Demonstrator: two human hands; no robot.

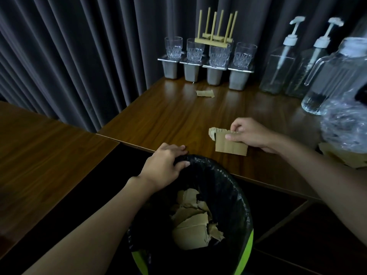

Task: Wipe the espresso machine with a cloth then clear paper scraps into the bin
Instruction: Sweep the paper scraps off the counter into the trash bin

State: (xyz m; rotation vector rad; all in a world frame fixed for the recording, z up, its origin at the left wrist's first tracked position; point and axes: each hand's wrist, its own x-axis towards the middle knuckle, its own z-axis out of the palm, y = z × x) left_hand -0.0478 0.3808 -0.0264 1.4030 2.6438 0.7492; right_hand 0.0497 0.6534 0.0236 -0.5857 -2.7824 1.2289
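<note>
On the left we are seeing a dark grey curtain (69, 56) hanging behind the wooden table (168, 116). Our left hand (164, 165) is gripping the far rim of the bin (228, 195), with the thumb curled inside over the black liner and the fingers lying outside, touching the table edge. The bin is standing low in front of the table, and torn cardboard scraps (192, 221) are lying inside it. Further back, a small scrap (205, 93) is resting alone on the table, near four glass tumblers (208, 51) which are sitting on grey containers (204, 73). A wooden rack (216, 28) is lying upside down on top of the glasses. Our right hand (252, 133) is pinching a corrugated cardboard piece (228, 143) between thumb and fingers, and the piece is touching the table near its front edge. On the right, two pump bottles (294, 62), a glass pitcher (337, 76) and crumpled clear plastic (345, 126) are standing together.
</note>
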